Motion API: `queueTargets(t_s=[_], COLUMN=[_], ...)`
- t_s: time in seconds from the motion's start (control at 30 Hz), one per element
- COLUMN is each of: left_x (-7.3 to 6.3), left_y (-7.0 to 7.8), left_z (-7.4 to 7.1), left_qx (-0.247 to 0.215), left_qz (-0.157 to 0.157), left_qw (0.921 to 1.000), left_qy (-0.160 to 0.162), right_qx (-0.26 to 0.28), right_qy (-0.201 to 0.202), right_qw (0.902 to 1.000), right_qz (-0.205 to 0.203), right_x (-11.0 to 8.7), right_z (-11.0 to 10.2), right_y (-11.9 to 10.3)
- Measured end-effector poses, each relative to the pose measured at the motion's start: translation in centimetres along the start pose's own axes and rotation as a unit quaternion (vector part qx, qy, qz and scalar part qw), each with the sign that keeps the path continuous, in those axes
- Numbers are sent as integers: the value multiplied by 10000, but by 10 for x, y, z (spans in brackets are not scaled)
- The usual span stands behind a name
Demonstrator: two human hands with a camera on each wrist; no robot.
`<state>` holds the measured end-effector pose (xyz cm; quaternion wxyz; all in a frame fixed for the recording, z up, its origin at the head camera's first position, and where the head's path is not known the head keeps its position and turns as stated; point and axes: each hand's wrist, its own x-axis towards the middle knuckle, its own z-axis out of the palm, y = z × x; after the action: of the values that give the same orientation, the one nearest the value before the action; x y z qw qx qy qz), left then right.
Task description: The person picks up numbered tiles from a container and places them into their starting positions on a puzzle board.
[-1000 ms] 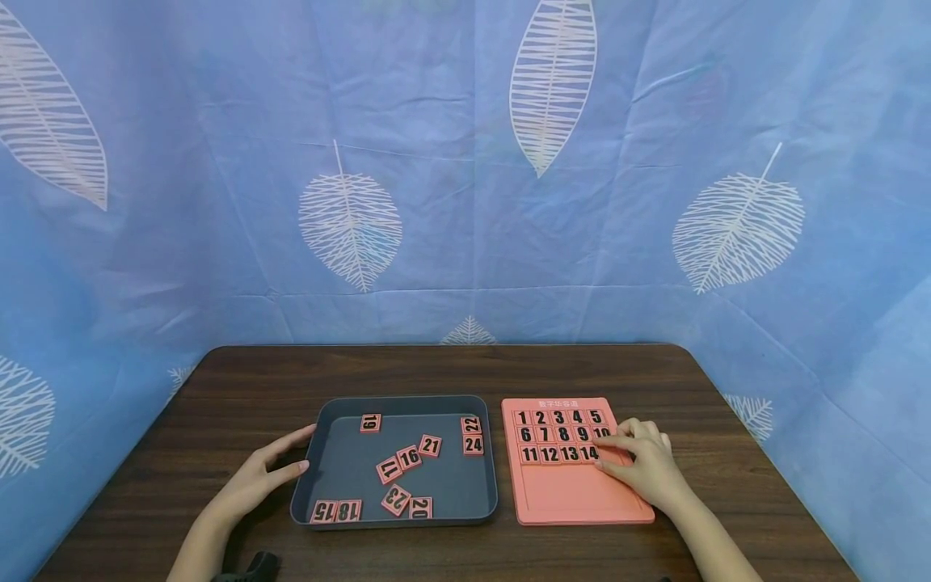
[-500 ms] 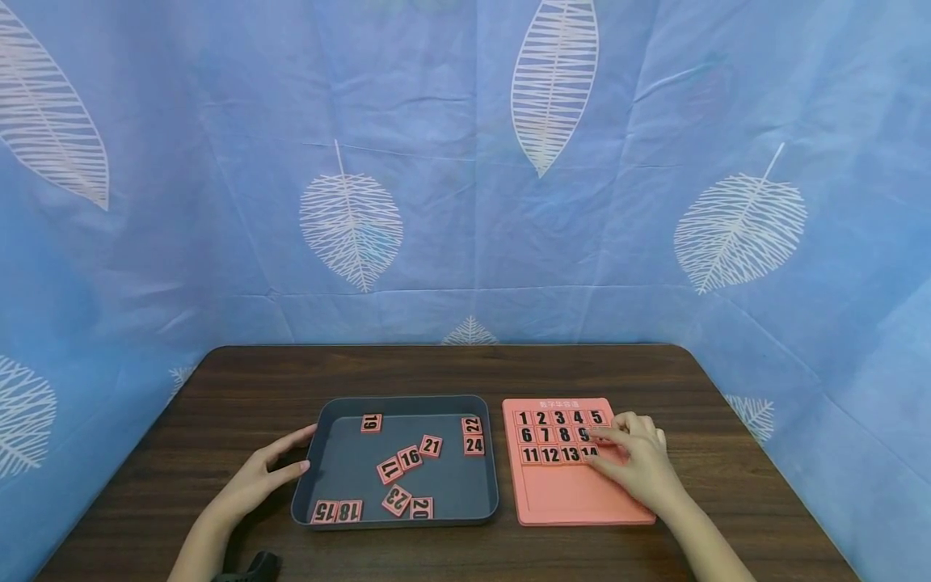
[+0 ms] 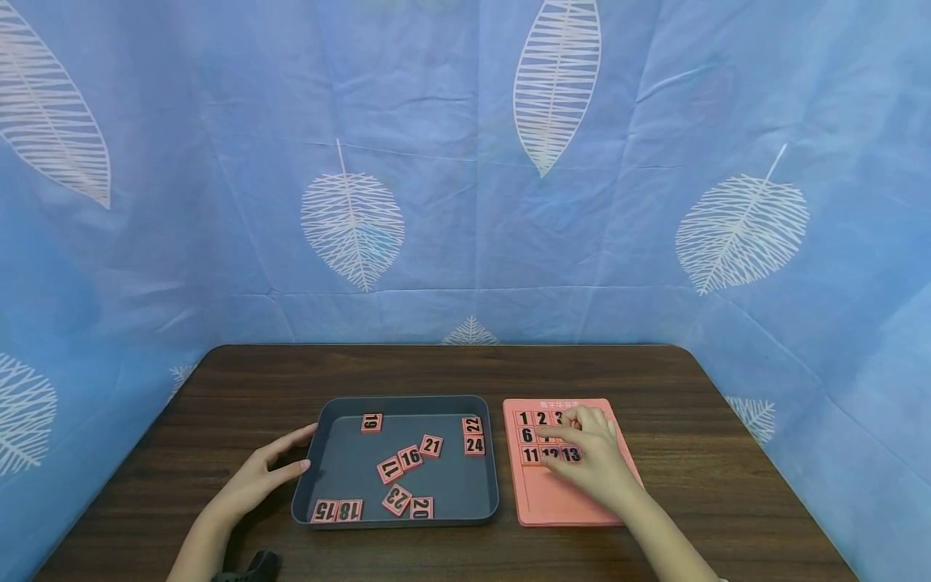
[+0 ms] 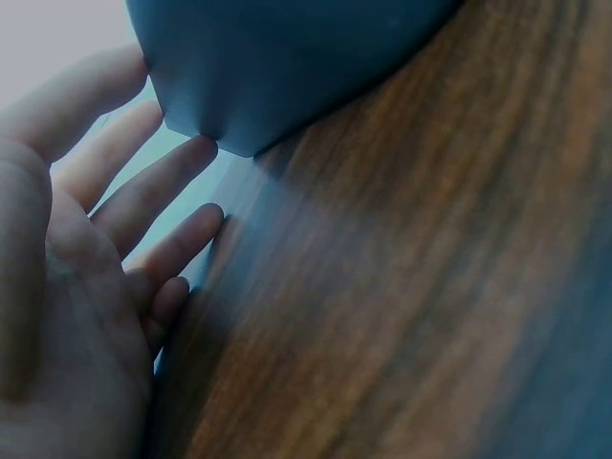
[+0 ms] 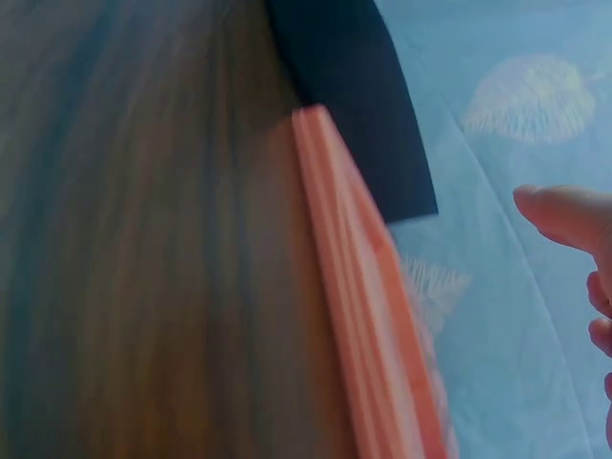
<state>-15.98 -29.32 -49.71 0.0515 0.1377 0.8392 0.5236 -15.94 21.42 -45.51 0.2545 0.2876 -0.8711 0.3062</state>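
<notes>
My left hand (image 3: 250,482) rests at the left side of a dark grey tray (image 3: 345,465), thumb and fingers spread along its rim. In the left wrist view straight fingertips touch the tray's wall (image 4: 277,67). My right hand (image 3: 598,462) hovers over a pink number puzzle board (image 3: 541,503), thumb and index finger apart, no tile showing between them. It covers the right part of the tile rows; tile 6 (image 3: 527,435), tile 11 (image 3: 531,454) and tile 13 (image 3: 570,454) stay visible. In the right wrist view the board's edge (image 5: 349,258) lies beside that hand's fingers.
Several loose number tiles lie in the tray, among them tile 19 (image 3: 372,423), tile 21 (image 3: 431,446), tile 24 (image 3: 473,445) and tile 15 (image 3: 324,511). Tray and board sit side by side on a dark wooden table (image 3: 451,368), a blue leaf-patterned cloth (image 3: 436,202) behind.
My right hand has moved left across the board, from the right ends of the rows to over their middle, covering more tiles. The left hand and the tray stay put.
</notes>
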Motion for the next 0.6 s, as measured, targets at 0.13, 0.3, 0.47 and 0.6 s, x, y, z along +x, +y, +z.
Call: queueTargets(t_s=[0.13,0.3,0.47,0.6], left_x=[0,0,0,0], left_y=[0,0,0,0], left_z=[0,0,-1,0], left_qx=[-29,15,-31,-33], left_qz=[-40,-24,70,45], left_qw=[10000,10000,10000,10000], left_qy=[-21,-24,-45,-47], right_qx=[155,418,553,578], right_qy=[-56,-196,-412,-596], right_qw=[9998,9989,9976,9965], right_qz=[-65,-63,-43,-8], right_x=[9,21,31,38], right_z=[7,16,24,31], right_y=[-11,-25,-40,-52])
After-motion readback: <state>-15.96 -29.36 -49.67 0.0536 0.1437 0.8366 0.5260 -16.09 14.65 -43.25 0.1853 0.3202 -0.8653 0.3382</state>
